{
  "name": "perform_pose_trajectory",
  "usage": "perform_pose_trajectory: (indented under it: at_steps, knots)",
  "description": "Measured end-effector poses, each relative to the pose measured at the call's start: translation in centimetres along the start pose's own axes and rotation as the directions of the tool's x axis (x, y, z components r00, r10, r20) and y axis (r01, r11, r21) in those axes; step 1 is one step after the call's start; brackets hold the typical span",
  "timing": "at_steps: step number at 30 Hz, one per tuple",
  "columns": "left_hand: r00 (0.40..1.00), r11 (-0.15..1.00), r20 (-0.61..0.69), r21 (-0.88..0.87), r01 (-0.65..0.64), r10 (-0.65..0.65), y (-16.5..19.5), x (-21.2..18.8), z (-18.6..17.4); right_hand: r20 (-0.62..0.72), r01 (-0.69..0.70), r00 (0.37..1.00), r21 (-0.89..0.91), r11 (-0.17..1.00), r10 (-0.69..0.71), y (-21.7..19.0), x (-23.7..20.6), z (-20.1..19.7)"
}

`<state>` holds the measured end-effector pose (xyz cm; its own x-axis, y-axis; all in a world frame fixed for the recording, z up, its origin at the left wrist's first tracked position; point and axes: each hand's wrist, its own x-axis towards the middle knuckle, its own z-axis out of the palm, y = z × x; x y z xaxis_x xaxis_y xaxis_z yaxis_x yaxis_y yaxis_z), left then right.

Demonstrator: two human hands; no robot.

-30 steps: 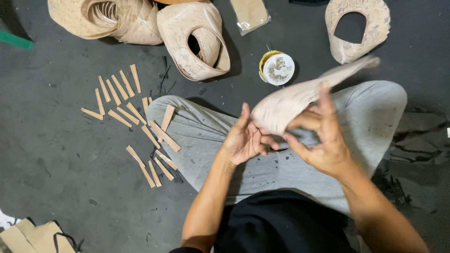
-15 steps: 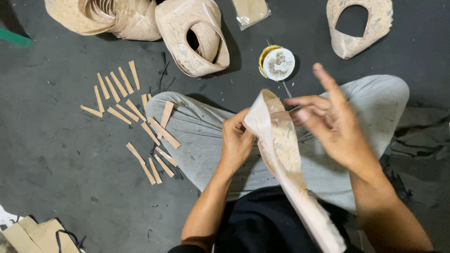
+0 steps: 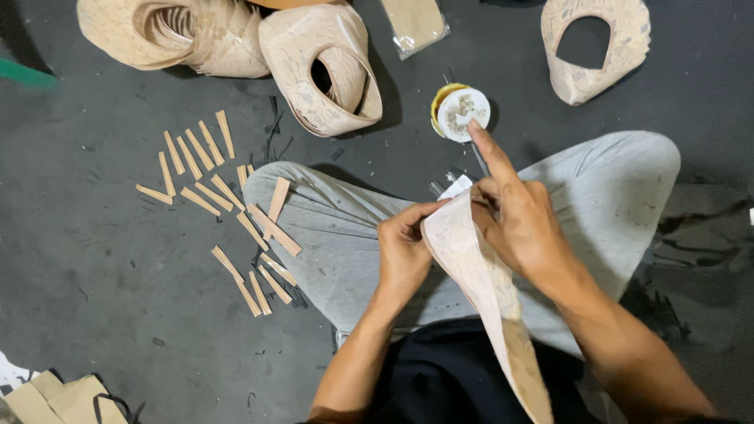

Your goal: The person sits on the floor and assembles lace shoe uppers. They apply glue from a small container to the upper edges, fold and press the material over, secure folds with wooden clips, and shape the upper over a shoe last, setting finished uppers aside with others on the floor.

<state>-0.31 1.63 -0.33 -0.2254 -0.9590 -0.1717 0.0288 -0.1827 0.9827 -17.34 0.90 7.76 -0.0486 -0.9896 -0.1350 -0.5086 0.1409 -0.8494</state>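
Hands pinching a long paper strip over the lap.
Left hand (image 3: pixel 404 251) and right hand (image 3: pixel 518 224) grip the strip (image 3: pixel 479 275) at its upper edges; glue tin (image 3: pixel 460 111) just beyond, bare floor (image 3: pixel 94 275) left.

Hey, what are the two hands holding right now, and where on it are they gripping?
Both hold one long pale curved strip at its upper end: the left hand pinches its left edge, the right hand grips the right side near the top, index finger pointing out.
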Motion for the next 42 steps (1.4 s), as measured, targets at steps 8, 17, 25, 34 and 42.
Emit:
perform_pose_trajectory:
  at_steps: [8,17,25,34,42]
  knots:
    - [0.992,0.953,-0.044,0.288,-0.098,0.115,0.9,0.5,-0.8,0.041,0.043,0.998,0.162,0.986,-0.050,1.5,0.4,0.5]
    - [0.999,0.957,-0.045,0.290,-0.010,0.024,-1.1,1.7,-0.2,-0.018,-0.068,0.997,0.079,0.995,0.069,5.9,0.4,1.5]
    - [0.996,0.976,-0.072,0.205,0.069,-0.056,-2.8,2.6,1.0,-0.054,0.086,0.996,0.209,0.974,-0.076,8.7,0.8,1.0]
    - [0.997,0.931,0.035,0.358,-0.076,0.067,0.0,3.2,1.2,-0.023,0.255,0.967,0.108,0.961,-0.254,6.7,0.8,0.8]
    - [0.989,0.924,-0.012,0.359,-0.130,0.144,1.7,2.8,1.2,-0.025,-0.123,0.990,0.316,0.941,0.138,5.7,0.8,0.4]
